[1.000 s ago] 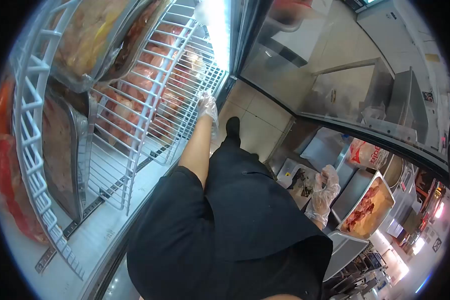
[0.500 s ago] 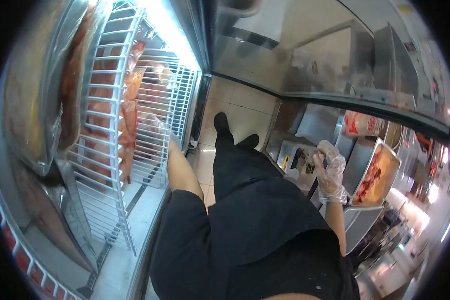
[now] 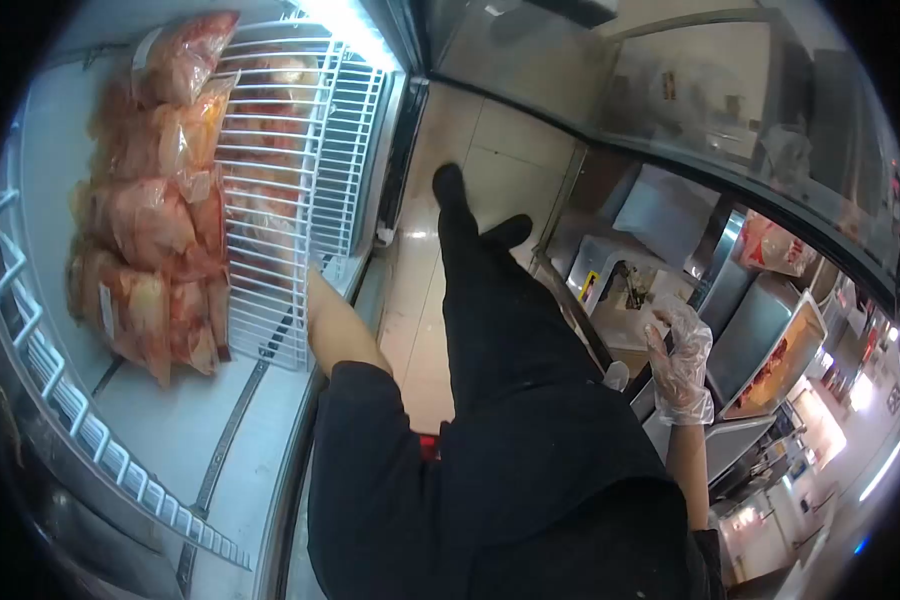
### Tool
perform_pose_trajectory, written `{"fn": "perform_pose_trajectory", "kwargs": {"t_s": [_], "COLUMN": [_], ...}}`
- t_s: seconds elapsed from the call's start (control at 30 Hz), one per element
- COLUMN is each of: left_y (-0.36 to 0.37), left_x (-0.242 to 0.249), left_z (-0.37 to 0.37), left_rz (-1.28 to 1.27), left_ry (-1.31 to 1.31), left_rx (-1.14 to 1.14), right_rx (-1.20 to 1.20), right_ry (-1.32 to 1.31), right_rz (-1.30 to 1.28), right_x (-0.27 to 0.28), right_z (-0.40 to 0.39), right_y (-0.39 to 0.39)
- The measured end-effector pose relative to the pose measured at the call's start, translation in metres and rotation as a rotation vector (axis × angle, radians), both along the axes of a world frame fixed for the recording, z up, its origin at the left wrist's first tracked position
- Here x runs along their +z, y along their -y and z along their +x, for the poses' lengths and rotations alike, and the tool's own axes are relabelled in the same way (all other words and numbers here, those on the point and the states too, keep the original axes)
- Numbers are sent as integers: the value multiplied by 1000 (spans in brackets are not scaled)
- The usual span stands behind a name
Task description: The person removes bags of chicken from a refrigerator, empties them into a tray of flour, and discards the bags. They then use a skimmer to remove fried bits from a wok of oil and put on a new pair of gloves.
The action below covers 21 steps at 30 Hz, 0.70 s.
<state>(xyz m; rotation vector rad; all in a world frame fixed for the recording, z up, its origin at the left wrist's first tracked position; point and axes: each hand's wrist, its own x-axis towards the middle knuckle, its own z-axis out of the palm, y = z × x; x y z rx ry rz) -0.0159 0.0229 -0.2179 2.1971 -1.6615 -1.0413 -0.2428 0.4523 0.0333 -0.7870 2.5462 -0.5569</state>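
My left arm reaches into a lit fridge. Its gloved left hand (image 3: 270,215) shows only in part behind the bars of a white wire shelf (image 3: 315,150), and its fingers are hidden. Bagged pieces of raw meat (image 3: 150,220) are stacked beside that shelf, and further packs show behind its wires. On the other side of my body, my right hand (image 3: 678,355) wears a clear plastic glove. Its fingers are loosely bent and apart, with nothing in them. Close by stands a metal pan (image 3: 785,360) with pieces of reddish meat in it.
A glass-panelled door (image 3: 690,90) stands open above my feet. Behind my right hand are an open compartment with a yellow-handled item (image 3: 588,285) and a red-and-white bag (image 3: 775,245). Another wire rack (image 3: 60,390) curves along the left edge.
My view has shifted lower into the fridge: the large wrapped packs at the left have left the view, and the stacked meat bags show fully. Both hands keep roughly their places.
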Motion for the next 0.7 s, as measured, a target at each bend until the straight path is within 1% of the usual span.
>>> {"fn": "perform_pose_trajectory", "kwargs": {"t_s": [0.1,0.23,0.3,0.37,0.43,0.47,0.53,0.57,0.6,0.63,0.7], "left_y": [-8,-41,-54,-38,-43,-32,-11,-2,5,12,16], "left_x": [4,21,15,-73,-21,-8,2,0,-3,-6,-14], "left_z": [-1,-14,-21,10,-7,-11,-17,-18,-22,-26,-32], "left_rz": [-5,-74,-97,-1,145,146,591,636,593,534,430], "left_ry": [-10,-40,-174,-394,-638,-639,-529,-520,-541,-559,-577], "left_rx": [7,33,92,248,385,381,524,519,494,462,396], "right_rx": [40,1,-49,-39,-34,-36,-39,14,68,69,50], "right_ry": [35,30,25,45,65,53,34,-28,-92,-89,-7], "right_rz": [25,17,-132,-129,-125,-110,-91,-60,-31,-24,-30], "right_x": [1,-3,-4,-3,-2,0,1,2,0,-1,-4], "right_z": [3,3,2,-1,0,0,-2,-2,-2,-2,0], "right_y": [0,-8,-5,-6,-7,-7,-6,-7,-7,-7,-4]}}
